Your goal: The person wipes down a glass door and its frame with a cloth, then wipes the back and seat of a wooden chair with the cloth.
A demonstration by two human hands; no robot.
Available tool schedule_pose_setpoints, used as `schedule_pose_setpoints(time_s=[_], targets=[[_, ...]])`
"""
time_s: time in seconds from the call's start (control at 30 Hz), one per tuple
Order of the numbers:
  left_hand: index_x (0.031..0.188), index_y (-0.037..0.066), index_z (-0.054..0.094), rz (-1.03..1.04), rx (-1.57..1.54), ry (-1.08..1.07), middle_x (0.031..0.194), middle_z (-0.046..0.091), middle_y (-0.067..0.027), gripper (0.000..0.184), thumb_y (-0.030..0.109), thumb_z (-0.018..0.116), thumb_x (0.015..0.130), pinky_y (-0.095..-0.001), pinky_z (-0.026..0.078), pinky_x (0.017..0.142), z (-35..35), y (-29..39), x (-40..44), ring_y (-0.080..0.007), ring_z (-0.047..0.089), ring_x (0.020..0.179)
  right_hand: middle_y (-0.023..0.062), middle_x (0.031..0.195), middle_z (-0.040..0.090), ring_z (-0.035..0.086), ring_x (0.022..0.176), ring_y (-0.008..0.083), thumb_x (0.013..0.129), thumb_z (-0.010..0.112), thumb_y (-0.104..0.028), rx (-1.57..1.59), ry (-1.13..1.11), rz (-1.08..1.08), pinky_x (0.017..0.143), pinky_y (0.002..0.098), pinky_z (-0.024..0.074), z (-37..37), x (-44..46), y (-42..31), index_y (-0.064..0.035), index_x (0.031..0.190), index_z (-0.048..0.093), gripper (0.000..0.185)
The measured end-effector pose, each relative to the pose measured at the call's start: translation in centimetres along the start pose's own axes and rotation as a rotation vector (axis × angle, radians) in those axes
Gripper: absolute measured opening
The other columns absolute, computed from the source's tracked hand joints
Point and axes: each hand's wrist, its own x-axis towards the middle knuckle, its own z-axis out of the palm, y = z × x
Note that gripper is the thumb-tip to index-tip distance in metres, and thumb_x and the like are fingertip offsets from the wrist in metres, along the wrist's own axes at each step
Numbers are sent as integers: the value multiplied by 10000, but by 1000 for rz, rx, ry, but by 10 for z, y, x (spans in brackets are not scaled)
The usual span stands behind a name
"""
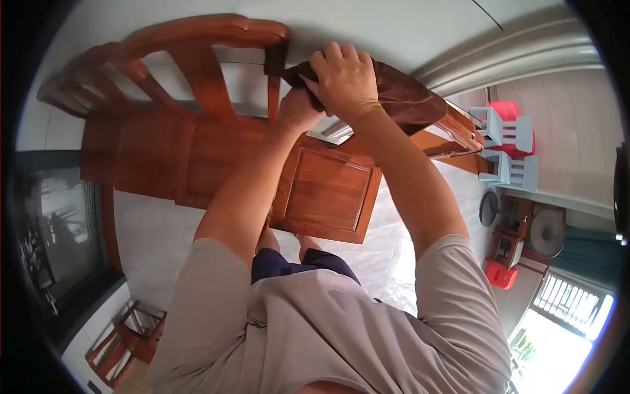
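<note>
A dark brown, soft-looking cloth hangs over the end of the wooden furniture ahead of me, high in the view. My right hand is closed over its near end, the fingers curled round it. Just below and to the left, my left hand is closed at the lower edge of the same cloth, with its fingertips hidden. The two hands almost touch. Left of them stands the curved wooden backrest of a bench. Under my arms is a wooden panelled seat or table top.
The wooden bench seat runs to the left. Light blue chairs and red stools stand at the right, near a fan. A dark-framed glass cabinet or screen is at the left, with a wooden chair below.
</note>
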Motion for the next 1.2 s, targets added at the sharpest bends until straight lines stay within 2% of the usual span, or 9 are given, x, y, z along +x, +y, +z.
schedule_pose_setpoints(time_s=[0.13,0.2,0.4,0.53,0.7,0.8,0.9,1.03,1.2], targets=[[1115,98,720,484,-90,100,1046,756,-199,267,318,713,964,-418,574,838,2,2,2,-360,728,981,56,1031,647,653,959,276,807,821,-567,-9,26,10,839,446,518,-35,-41,51,-174,1340,625,691],[1206,58,673,112,-225,25,1118,751,-164,430,352,779,911,-404,564,867,-2,7,-2,-330,727,1033,89,1069,682,673,1009,325,776,836,-609,25,-20,135,908,481,525,-48,-81,98,-140,1311,635,739],[1412,23,563,59,-78,-50,1181,755,-170,716,369,845,851,-439,560,961,-26,35,4,-352,719,1116,160,1045,733,708,989,392,770,877,-575,209,-499,357,907,489,557,-109,-146,211,-53,1120,661,665],[1442,28,518,-12,-79,-172,1177,757,-186,761,383,842,851,-452,551,980,-26,28,15,-375,713,1144,149,980,723,720,940,370,776,859,-621,158,-551,340,879,481,567,-99,-114,185,-36,1058,662,679],[1424,39,524,-37,-79,-173,1169,753,-203,725,344,842,849,-448,551,991,-26,30,12,-391,715,1144,124,940,696,722,888,342,799,825,-660,57,-3,138,810,465,588,-45,-66,99,-56,1045,665,672],[1356,54,598,98,-138,-64,1024,778,-128,515,339,710,942,-418,576,915,0,-9,23,-313,749,1027,94,917,683,709,849,292,829,767,-699,-12,44,119,759,445,573,-26,-30,54,-83,1045,670,660],[1207,57,700,368,432,-298,1047,763,-236,345,310,553,1026,-528,588,783,-1,-21,31,-402,734,1013,76,892,669,689,827,276,869,699,-725,-58,-25,70,725,418,548,-13,-2,11,-100,994,698,638],[1299,97,668,180,295,-145,1060,758,-241,439,408,552,1012,-535,583,857,7,-20,26,-450,726,1002,73,914,673,679,856,291,923,633,-702,16,-272,74,732,425,537,-8,24,-14,-110,900,754,604],[1355,62,600,360,207,-100,1144,741,-253,482,390,597,1002,-522,565,920,9,-35,29,-424,706,1108,76,920,666,668,858,275,916,638,-710,17,-37,-17,743,422,528,-6,-8,18,-119,1033,725,609]])
